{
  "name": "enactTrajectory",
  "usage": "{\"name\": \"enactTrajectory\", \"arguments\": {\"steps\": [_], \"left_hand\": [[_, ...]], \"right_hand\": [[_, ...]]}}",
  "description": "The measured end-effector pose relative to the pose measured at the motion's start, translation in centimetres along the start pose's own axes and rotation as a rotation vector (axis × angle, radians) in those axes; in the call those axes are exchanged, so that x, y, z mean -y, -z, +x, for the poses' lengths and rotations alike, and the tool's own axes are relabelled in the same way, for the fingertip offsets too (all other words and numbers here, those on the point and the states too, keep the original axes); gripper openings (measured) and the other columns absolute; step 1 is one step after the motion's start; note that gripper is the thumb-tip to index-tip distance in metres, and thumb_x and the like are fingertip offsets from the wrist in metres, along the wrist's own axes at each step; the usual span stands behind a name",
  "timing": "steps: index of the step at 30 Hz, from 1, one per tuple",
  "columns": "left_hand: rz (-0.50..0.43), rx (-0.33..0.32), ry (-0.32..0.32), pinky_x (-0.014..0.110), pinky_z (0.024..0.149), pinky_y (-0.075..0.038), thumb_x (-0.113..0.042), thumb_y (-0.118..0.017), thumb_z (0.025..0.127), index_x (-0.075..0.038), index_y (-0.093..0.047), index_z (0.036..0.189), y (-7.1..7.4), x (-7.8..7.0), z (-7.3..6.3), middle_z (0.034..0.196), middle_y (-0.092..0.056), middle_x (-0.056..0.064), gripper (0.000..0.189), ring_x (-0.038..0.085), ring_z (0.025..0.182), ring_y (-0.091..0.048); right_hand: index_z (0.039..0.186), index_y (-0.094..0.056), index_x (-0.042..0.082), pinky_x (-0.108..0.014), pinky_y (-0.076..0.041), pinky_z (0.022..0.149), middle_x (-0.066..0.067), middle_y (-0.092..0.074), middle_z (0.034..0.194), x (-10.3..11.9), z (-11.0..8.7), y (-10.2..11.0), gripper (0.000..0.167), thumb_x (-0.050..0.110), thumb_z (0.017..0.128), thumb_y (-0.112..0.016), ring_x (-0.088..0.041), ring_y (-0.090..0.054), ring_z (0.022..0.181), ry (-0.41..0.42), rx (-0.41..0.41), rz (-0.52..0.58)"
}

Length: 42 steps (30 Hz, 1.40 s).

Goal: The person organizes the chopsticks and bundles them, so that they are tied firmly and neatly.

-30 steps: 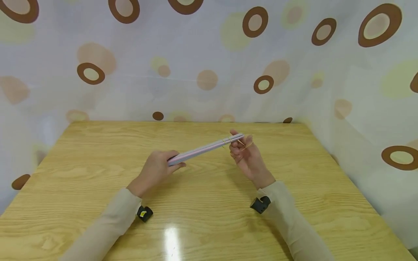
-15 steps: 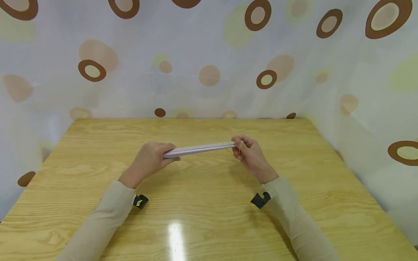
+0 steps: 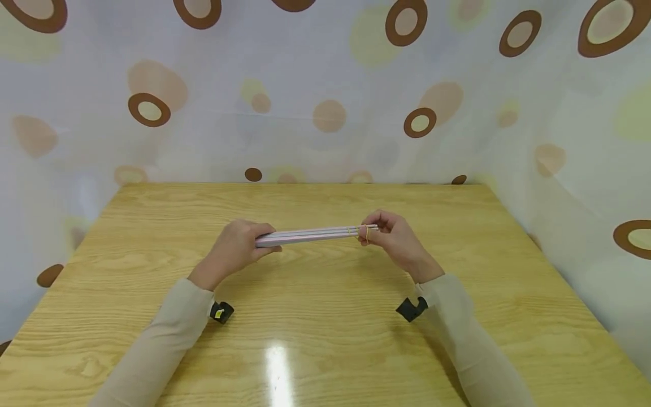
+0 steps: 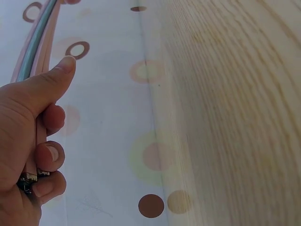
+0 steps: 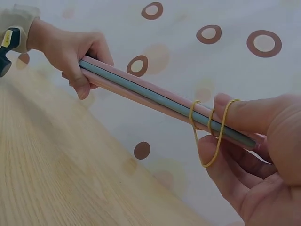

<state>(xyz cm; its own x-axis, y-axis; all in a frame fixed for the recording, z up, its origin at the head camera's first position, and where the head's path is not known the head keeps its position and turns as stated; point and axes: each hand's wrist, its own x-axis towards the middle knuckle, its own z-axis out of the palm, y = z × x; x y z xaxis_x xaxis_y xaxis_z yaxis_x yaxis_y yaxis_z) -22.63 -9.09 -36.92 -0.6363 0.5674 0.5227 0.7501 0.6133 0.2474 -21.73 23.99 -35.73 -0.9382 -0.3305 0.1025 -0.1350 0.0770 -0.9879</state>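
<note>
A nearly level bundle of slim pink and blue-green sticks (image 3: 310, 234) points its narrower end toward three o'clock in the head view, a thin yellow band (image 5: 219, 139) wound around it near that tip.

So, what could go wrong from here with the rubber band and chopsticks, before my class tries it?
The yellow rubber band crosses the thumb of the right grip and might slip off and snap. Its turns sit near one end of the chopsticks, so they could slide off. The chopsticks are held above the table; if the left grip loosens, some may drop.
</note>
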Motion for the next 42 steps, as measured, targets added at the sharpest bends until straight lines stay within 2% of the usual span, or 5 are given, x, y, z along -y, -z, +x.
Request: {"name": "enactTrajectory", "arguments": {"steps": [8,16,32,36,42], "left_hand": [[-0.022,0.038,0.054,0.022,0.052,-0.036,-0.023,-0.083,0.074,-0.009,-0.069,0.083,0.3,0.2,0.4,0.064,-0.063,-0.002,0.021,0.004,0.051,-0.04],[-0.055,0.062,0.068,0.021,0.05,-0.034,-0.024,-0.082,0.075,-0.01,-0.069,0.081,-0.2,0.4,0.5,0.061,-0.061,-0.003,0.021,0.003,0.05,-0.039],[-0.208,0.15,0.142,0.021,0.052,-0.039,-0.021,-0.08,0.079,-0.009,-0.07,0.084,-0.9,-0.6,0.2,0.067,-0.065,-0.001,0.017,0.004,0.051,-0.044],[-0.252,0.152,0.176,0.021,0.052,-0.039,-0.019,-0.081,0.078,-0.009,-0.071,0.083,-1.0,-0.3,0.1,0.069,-0.066,0.0,0.016,0.005,0.052,-0.045],[-0.268,0.175,0.185,0.022,0.052,-0.039,-0.02,-0.081,0.078,-0.008,-0.07,0.082,-1.0,-0.6,0.2,0.071,-0.067,0.0,0.016,0.005,0.054,-0.046]], "right_hand": [[0.109,-0.063,0.002,-0.026,-0.05,0.084,0.001,-0.067,0.096,0.9,0.0,0.8,0.02,0.015,0.093,-0.064,-0.012,-0.064,0.086,0.015,0.037,-0.22],[0.113,-0.061,0.0,-0.027,-0.048,0.077,-0.015,-0.065,0.101,0.9,-0.1,1.2,0.022,0.014,0.096,-0.06,-0.014,-0.064,0.085,0.024,0.073,-0.232],[0.112,-0.06,-0.003,-0.035,-0.052,0.077,-0.012,-0.066,0.091,0.7,-0.3,0.6,0.021,0.009,0.095,-0.06,-0.013,-0.065,0.077,0.009,0.092,-0.276],[0.112,-0.062,-0.002,-0.043,-0.052,0.08,-0.026,-0.064,0.097,0.8,-0.1,0.2,0.021,0.01,0.095,-0.061,-0.023,-0.067,0.082,0.008,0.091,-0.297],[0.113,-0.065,0.0,-0.044,-0.054,0.077,-0.017,-0.069,0.096,0.5,0.0,-0.6,0.025,0.011,0.09,-0.067,-0.037,-0.067,0.086,-0.007,0.072,-0.338]]}}
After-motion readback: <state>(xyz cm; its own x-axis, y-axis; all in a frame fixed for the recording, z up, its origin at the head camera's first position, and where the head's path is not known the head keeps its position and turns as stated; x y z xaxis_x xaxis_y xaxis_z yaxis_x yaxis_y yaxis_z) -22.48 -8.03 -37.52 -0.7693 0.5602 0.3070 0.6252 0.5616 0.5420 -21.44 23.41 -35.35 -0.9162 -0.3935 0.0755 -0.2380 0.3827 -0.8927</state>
